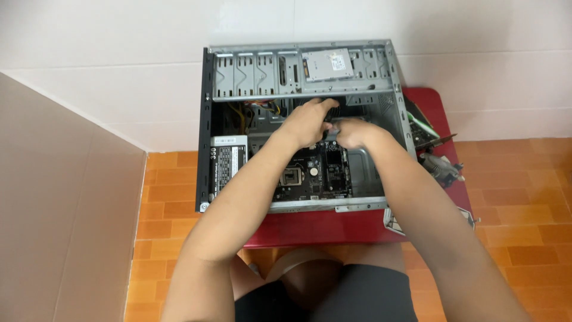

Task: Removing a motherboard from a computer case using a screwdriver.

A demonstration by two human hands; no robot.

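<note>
Hands, left and right, close together on a dark part inside an open grey metal computer case, above the motherboard, silver power supply leftward.

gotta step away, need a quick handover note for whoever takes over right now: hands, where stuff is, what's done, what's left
Left hand: inside the open computer case, fingers curled over a dark part above the motherboard; the grip itself is hidden.
Right hand: beside it, touching the same spot; grip unclear.
Case lies on its side on a red table, side panel off. Power supply sits at the left, a drive in the bay rack.
Loose cards lie on the table to the right.
Done: case opened. Left: the part under both hands is not yet free or seated; cannot tell which.
</note>
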